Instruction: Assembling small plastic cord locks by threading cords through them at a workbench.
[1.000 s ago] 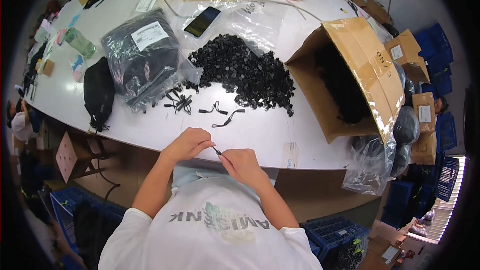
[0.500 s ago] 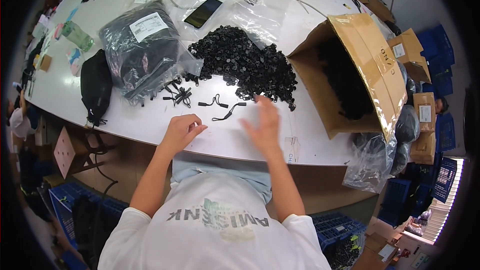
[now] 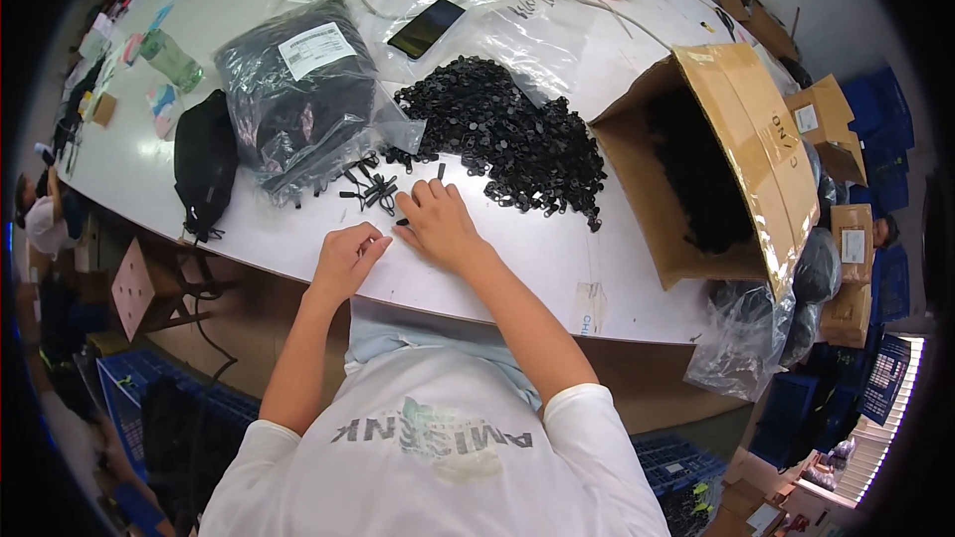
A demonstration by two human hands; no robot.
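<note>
My right hand (image 3: 436,223) reaches left across the table, its fingers bent down over black cord zipper pulls. One black end (image 3: 441,171) sticks out past its fingertips and another (image 3: 402,223) shows beside them; the rest is hidden under the hand. Just left of it, my left hand (image 3: 348,261) rests near the table edge with fingers curled and thumb close to them, nothing visible inside. Beyond my hands lies a small cluster of black cord pulls (image 3: 376,189). A large heap of small black zipper sliders (image 3: 517,144) spreads behind and to the right.
A clear bag of black goods (image 3: 298,104) and a black pouch (image 3: 205,164) lie at left. An open carton (image 3: 741,139) stands on its side at right. Farther back are a phone (image 3: 426,28), a bottle (image 3: 171,60) and clear plastic film (image 3: 542,40). The table edge (image 3: 448,313) runs before me.
My right hand has swung left and down from beside the slider heap onto the two loose cord pulls. My left hand stays nearly in place, its thumb closer to the fingers. The view has shifted slightly.
</note>
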